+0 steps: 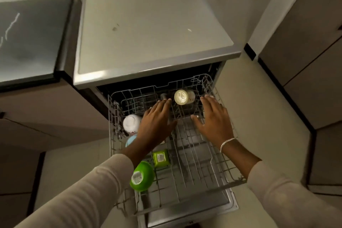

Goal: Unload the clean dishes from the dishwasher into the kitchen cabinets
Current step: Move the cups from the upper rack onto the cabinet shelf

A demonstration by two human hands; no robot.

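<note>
The dishwasher's wire rack (203, 163) is pulled out over the open door (227, 205). A cream cup (184, 96) lies upside down at the rack's back. Along the left side sit a white bowl (131, 122), a pale blue dish (131, 139), a green square container (160, 157) and a green bowl (142, 176), all upside down. My left hand (157, 122) hovers flat over the rack's middle, fingers straight, just left of the cream cup. My right hand (214, 118), fingers spread, is over the rack to the cup's right. Neither holds anything.
The dishwasher's grey top (148, 29) lies straight ahead. A dark marbled counter (27, 39) is to the left, with cabinet fronts (46, 113) below it. Beige cabinet doors (311, 65) stand at the right across pale floor (259, 116).
</note>
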